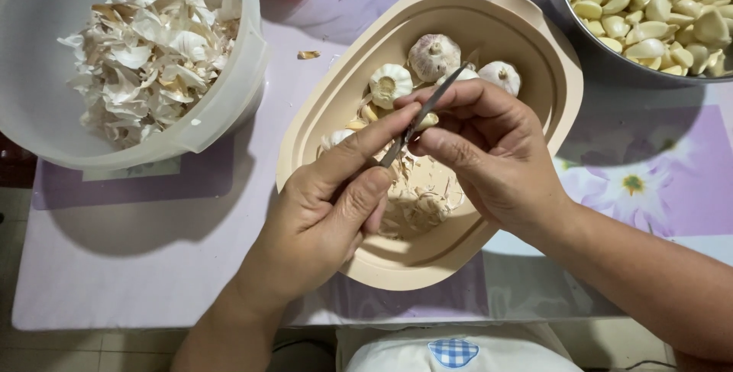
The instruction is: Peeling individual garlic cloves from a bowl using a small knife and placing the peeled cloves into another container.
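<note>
A garlic clove (pixel 426 121) is pinched between the left hand (pixel 328 215) fingers over the beige oval tray (pixel 534 43). A small knife (pixel 424 112) is gripped by the right hand (pixel 489 150), its long axis pointing far-right. Three whole garlic bulbs (pixel 434 56) remain unpeeled. A metal bowl of peeled cloves (pixel 649 5) is seen far right, a plastic tub of skins (pixel 145 43) far left on the counter (pixel 153 250); the work is judged well advanced.

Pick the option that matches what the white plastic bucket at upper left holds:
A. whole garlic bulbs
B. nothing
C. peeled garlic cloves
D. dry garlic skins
D: the white plastic bucket is heaped with papery garlic skins, while the peeled cloves sit in the metal bowl at upper right and the whole bulbs lie in the beige oval tray.
</note>
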